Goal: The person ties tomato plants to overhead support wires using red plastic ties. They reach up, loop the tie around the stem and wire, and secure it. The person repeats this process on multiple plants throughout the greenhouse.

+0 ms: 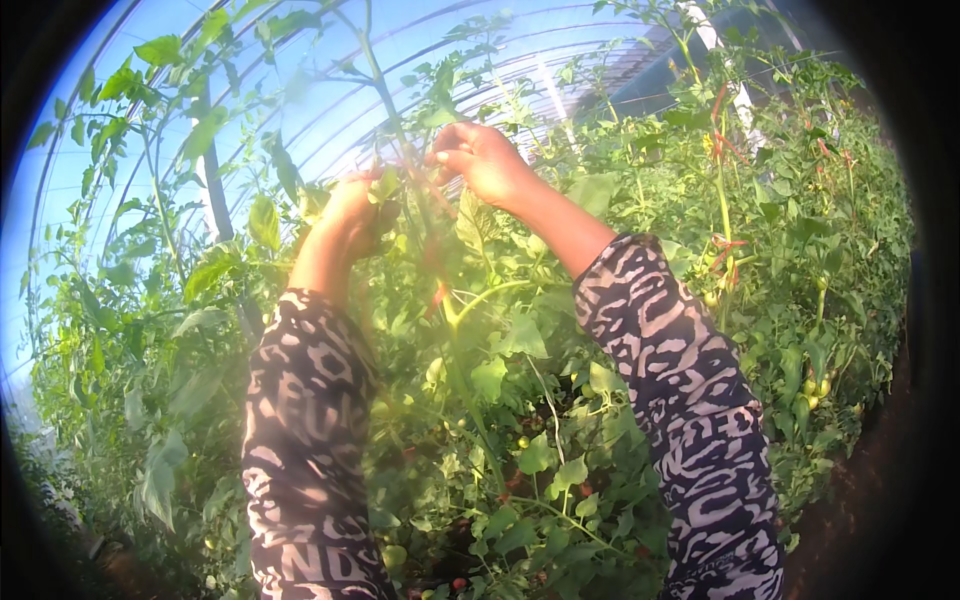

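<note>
Both my hands are raised at a tall tomato plant, whose green stem (pixel 466 382) runs up between my forearms. My left hand (pixel 356 206) is left of the stem, among leaves; its fingers are partly hidden and washed out by glare. My right hand (pixel 476 161) is just right of the stem, thumb and fingertips brought close together near red twine (pixel 433 187); whether they pinch it I cannot tell. More red tie (pixel 437 296) sits lower on this stem, above a side branch (pixel 491 294).
Dense tomato plants (pixel 795 255) surround me, some tied with red twine (pixel 726 244). Green tomatoes (pixel 816 388) hang at the right. Pale posts (pixel 214 176) and curved greenhouse ribs rise behind. Brown soil (pixel 847 502) shows at the lower right, and a red fruit (pixel 460 583) lies low down.
</note>
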`<action>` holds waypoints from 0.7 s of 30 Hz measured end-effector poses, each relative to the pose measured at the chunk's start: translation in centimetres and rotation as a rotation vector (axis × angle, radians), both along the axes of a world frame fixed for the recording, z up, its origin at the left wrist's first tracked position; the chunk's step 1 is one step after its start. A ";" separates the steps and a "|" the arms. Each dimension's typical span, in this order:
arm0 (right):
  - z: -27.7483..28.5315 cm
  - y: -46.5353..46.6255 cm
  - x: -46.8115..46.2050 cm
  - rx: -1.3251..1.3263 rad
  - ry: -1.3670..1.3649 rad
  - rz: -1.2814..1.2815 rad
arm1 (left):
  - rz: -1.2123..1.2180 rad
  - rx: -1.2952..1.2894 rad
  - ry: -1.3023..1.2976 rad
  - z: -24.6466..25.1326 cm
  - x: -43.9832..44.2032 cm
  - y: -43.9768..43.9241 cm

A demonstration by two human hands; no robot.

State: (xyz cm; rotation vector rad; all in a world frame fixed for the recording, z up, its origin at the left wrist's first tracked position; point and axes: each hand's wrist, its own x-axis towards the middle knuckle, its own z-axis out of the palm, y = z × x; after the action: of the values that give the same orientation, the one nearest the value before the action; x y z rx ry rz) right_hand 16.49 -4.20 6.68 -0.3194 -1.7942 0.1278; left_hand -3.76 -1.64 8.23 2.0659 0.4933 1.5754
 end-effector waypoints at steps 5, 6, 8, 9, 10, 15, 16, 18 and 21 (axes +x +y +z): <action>-0.1 0.2 0.9 -0.051 0.024 0.012 | 0.202 -0.333 -0.049 0.3 3.0 -3.4; -0.1 -0.6 0.5 -0.069 0.021 0.012 | 0.211 -0.310 -0.022 0.4 2.6 -3.2; 0.1 -0.6 0.0 -0.081 0.026 0.045 | 0.226 -0.267 0.033 0.7 1.7 -2.1; 0.4 -0.3 -0.1 -0.077 0.036 0.071 | 0.206 -0.236 0.029 0.7 1.8 -2.1; 0.5 0.0 -0.1 -0.072 0.047 0.096 | 0.186 -0.205 0.025 0.5 2.2 -2.2; 0.3 -0.8 0.3 -0.154 0.049 0.057 | 0.206 -0.155 0.058 0.2 1.9 -1.8; 0.3 -0.7 0.4 -0.151 0.053 0.058 | 0.202 -0.131 0.030 0.2 1.8 -1.8; 0.4 -0.4 0.5 -0.192 0.079 0.086 | 0.191 -0.084 -0.025 0.0 1.7 -1.8; 0.4 -0.4 0.7 -0.198 0.097 0.102 | 0.103 -0.033 -0.023 -0.3 1.7 -1.9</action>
State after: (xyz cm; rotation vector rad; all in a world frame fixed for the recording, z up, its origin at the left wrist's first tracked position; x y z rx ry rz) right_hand 17.15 -4.57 7.09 -0.3567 -1.7046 0.3885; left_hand -2.06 -3.59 7.97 2.0244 0.6223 1.6361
